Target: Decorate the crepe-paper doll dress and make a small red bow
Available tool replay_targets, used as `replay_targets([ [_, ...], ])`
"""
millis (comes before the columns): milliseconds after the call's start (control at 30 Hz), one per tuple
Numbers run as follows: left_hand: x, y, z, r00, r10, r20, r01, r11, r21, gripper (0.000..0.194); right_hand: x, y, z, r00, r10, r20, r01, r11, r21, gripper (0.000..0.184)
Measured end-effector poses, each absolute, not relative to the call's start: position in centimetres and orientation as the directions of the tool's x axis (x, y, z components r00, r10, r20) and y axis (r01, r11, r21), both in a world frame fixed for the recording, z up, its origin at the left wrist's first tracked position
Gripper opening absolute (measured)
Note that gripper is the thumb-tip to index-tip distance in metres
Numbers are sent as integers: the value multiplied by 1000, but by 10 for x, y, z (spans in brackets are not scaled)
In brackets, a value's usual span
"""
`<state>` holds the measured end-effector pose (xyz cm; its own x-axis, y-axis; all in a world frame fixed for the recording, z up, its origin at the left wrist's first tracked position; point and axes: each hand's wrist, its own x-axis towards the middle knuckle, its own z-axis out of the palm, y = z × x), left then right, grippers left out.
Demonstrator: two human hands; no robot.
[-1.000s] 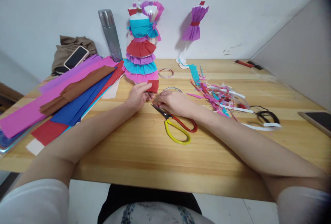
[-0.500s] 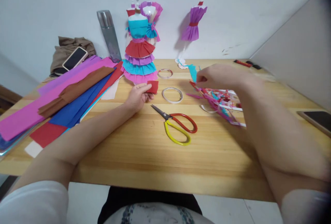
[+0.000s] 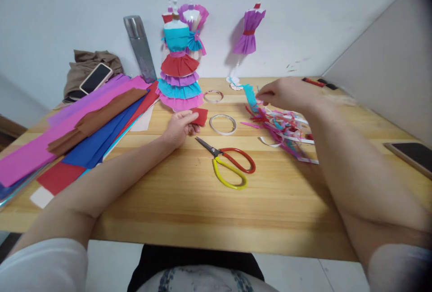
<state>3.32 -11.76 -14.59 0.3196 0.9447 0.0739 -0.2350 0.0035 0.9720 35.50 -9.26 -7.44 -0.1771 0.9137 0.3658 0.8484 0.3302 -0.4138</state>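
Note:
My left hand point(image 3: 180, 126) pinches a small red crepe paper piece point(image 3: 201, 116) between thumb and fingers, just in front of a dress form point(image 3: 177, 39) in layered blue, red, purple and pink ruffles. To the right, my right hand point(image 3: 281, 95) hovers by a heap of paper scraps point(image 3: 285, 125) and a blue paper strip point(image 3: 250, 97). Its fingers are pressed together; whatever they hold, if anything, is too small to make out. Scissors point(image 3: 217, 152) with red and yellow handles lie slightly open on the table, below a roll of tape point(image 3: 223, 133).
Crepe paper sheets point(image 3: 101, 141) in several colours spread over the left side, with a phone point(image 3: 96, 78) and brown cloth point(image 3: 94, 61) behind. A bottle point(image 3: 140, 49) leans against the wall. A purple-dressed form point(image 3: 249, 33) stands at the back. Another phone point(image 3: 413, 154) lies far right.
My right hand has left the spot beside my left hand and moved right to the scraps, uncovering the tape roll and scissors. My left hand keeps hold of the red paper.

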Motion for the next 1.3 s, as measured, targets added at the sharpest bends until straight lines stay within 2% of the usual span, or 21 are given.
replay_targets([
  [33,33,-118,-146,342,936,81,-209,-9,978,39,340,-97,-71,-225,921,318,838,350,-419,16],
  [67,33,-119,-146,361,928,87,-183,-21,983,39,324,-103,-70,-261,927,268,800,363,-478,14],
  [133,33,-121,-146,390,916,98,-135,-49,990,39,291,-115,-71,-342,907,246,673,419,-610,23],
  [200,33,-123,-146,417,902,115,-95,-83,992,39,262,-125,-79,-401,880,252,561,454,-692,28],
  [333,34,-125,-146,474,868,145,-47,-139,989,38,232,-140,-97,-431,882,190,483,404,-777,20],
  [433,34,-125,-146,488,860,150,-45,-147,988,38,228,-142,-103,-414,896,160,436,350,-829,21],
  [767,34,-123,-145,521,840,153,-59,-143,988,47,222,-141,-110,-196,951,239,311,291,-905,22],
  [867,36,-122,-146,482,862,156,-71,-139,988,42,219,-145,-110,-209,953,220,271,272,-923,21],
  [933,36,-123,-146,462,875,145,-80,-122,989,35,219,-147,-107,-214,949,232,259,284,-923,14],
  [1033,37,-125,-143,482,869,109,-46,-99,994,23,220,-150,-102,-222,940,259,280,316,-906,11],
  [1133,38,-128,-141,489,870,60,6,-72,997,14,220,-151,-101,-297,939,172,315,267,-911,13],
  [1200,38,-129,-140,477,878,47,10,-58,998,14,220,-150,-103,-318,940,125,302,225,-927,19],
  [1300,38,-128,-140,480,874,73,-26,-69,997,20,220,-149,-106,-299,945,133,226,206,-952,21],
])
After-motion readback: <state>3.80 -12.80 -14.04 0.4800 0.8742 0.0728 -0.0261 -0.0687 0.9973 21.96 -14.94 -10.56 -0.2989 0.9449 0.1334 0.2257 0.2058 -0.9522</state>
